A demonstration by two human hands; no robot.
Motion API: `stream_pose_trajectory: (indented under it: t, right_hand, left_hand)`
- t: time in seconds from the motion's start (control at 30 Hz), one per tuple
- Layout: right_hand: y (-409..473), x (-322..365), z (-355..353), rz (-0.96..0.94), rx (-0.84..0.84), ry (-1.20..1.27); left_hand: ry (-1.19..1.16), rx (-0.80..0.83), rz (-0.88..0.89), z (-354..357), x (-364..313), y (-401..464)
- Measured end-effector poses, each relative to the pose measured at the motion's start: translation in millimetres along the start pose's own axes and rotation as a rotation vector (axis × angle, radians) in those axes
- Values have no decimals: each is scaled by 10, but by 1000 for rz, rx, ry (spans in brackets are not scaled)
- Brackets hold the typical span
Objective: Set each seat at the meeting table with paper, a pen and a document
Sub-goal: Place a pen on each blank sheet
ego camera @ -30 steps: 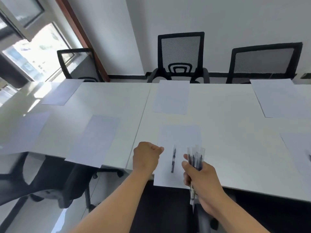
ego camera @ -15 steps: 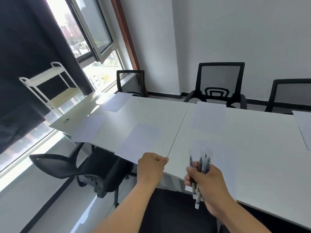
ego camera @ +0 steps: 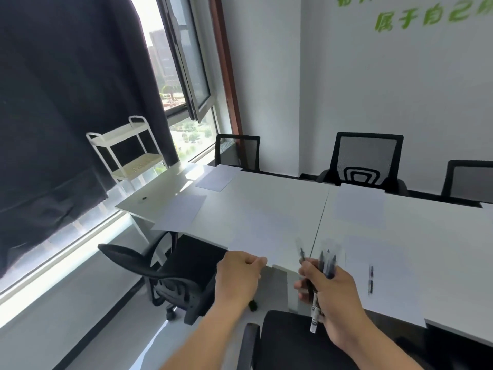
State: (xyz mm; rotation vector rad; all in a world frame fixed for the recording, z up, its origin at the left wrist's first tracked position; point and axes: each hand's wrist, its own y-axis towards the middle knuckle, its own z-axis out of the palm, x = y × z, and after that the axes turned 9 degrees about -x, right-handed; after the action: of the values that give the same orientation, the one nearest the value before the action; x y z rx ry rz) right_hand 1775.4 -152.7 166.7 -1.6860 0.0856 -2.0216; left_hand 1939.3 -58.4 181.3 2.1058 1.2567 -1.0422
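The pens (ego camera: 324, 265) stand bunched in the right hand (ego camera: 330, 295), whose fingers are wrapped round their barrels, tips up and the white printed ends sticking out below the palm. They look light, stiff, smooth plastic, likely to slide against one another, so one is best drawn out by its upper end with a thumb-and-finger pinch while the rest stay clamped. One pen (ego camera: 370, 279) already lies on the sheet (ego camera: 386, 273) just right of that hand, blurred in this view. The left hand (ego camera: 238, 273) is a loose fist beside the near corner of the next sheet (ego camera: 264, 236); whether it pinches the paper or only touches it I cannot tell. That sheet is thin and floppy, lies flat and slightly over the edge, and bears no pen; it seems the next seat to serve. More sheets lie at the far seats (ego camera: 360, 206) and toward the window (ego camera: 181, 213), (ego camera: 216, 178), all bare as far as I can see. The table (ego camera: 266, 198) is smooth, matt white, made of two tops with a seam between. Black mesh-backed chairs (ego camera: 366, 158) line it, one (ego camera: 170, 273) pushed out at the near left. A white wire cart (ego camera: 128, 153) stands by the window with a dark curtain (ego camera: 66, 102) beside it.
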Motion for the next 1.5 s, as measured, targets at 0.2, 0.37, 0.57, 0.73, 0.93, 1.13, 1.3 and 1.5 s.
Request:
stream_pose_trajectory:
  t: [0.2, 0.37, 0.57, 0.73, 0.93, 1.13, 1.3, 1.5]
  right_hand:
    - [-562, -82, 701, -42, 9, 30]
    - [-807, 29, 1054, -118, 39, 11]
    - [-836, 150, 1225, -158, 68, 49]
    - [-788, 31, 1299, -143, 75, 62]
    - [-649, -53, 1507, -120, 43, 62]
    - [-281, -300, 2080, -121, -57, 56]
    - [-26, -483, 2715, -123, -163, 90]
    - [197, -571, 3301, -127, -266, 98]
  left_hand:
    - [1, -3, 24, -891, 352, 1]
    - [1, -37, 43, -1326, 381, 54]
    - [-18, -69, 87, -1413, 196, -27]
    - [-21, -89, 67, -1394, 187, -27]
    - [-8, -58, 108, -1413, 213, 260]
    - [-27, 46, 197, -1437, 400, 1026]
    - [-61, 150, 227, -1522, 644, 1739]
    - [-56, 232, 278, -1556, 782, 2449]
